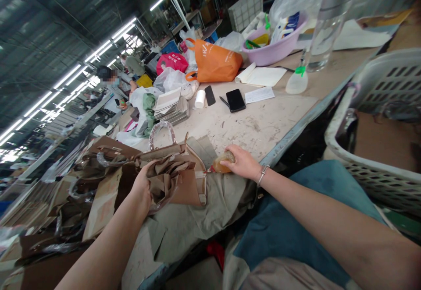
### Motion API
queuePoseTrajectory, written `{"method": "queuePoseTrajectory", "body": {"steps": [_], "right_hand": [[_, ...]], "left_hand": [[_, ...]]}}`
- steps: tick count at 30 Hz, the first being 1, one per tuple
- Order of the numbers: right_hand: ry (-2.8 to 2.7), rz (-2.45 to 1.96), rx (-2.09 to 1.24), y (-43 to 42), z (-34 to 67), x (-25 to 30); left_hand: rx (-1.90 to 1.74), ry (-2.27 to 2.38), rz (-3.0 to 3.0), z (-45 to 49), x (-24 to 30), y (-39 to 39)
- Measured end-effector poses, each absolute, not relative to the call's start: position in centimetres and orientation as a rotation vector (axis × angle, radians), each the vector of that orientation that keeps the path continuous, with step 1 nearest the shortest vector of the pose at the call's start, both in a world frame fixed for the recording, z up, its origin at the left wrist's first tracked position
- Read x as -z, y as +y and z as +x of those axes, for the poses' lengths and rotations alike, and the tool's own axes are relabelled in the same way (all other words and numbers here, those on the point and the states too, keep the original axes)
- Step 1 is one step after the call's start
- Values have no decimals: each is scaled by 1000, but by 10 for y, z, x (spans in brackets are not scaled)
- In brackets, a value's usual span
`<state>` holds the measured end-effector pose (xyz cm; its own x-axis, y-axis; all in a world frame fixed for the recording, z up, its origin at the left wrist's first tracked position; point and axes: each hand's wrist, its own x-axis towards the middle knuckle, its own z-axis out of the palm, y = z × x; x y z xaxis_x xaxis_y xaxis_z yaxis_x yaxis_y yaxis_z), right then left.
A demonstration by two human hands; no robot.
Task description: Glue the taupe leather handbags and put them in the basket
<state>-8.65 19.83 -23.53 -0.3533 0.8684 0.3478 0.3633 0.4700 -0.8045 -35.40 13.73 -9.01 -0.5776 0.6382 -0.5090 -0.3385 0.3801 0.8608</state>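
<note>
A brown handbag [189, 187] lies on its side on a grey-green cloth [184, 224] at the table's near edge, its lining bunched up and its wrapped handle [162, 128] sticking up behind. My left hand [144, 187] is closed on the bag's left part, by the lining; its fingertips are hidden. In my right hand [241, 162] is a small squeeze bottle [224, 162] of amber liquid, gripped between thumb and fingers. The bottle's red-tipped nozzle points left at the bag's pale edge, touching it or very near; I cannot tell which.
More brown bags [108, 163] pile up on the left. Behind stand stacked grey boards [173, 108], a phone [235, 100], an orange bag [215, 62], a purple basin [272, 51] and a water bottle [320, 40]. A white crate [368, 169] is at right. A co-worker [118, 84] is far left.
</note>
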Motion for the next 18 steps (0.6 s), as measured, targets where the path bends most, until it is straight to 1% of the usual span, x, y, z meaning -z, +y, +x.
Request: {"method": "queuePoseTrajectory", "body": {"steps": [3, 8, 12, 18], "right_hand": [[-1919, -1060, -888, 198, -88, 234], [-1870, -1101, -872, 199, -89, 237], [-1911, -1137, -962, 198, -89, 236], [-1886, -1160, -975, 197, -88, 232]], "left_hand": [[-1334, 1737, 325, -354, 90, 136], [-1330, 1728, 308, -359, 93, 136], [-1357, 1731, 306, -363, 95, 137], [-1337, 1756, 270, -348, 84, 133]]}}
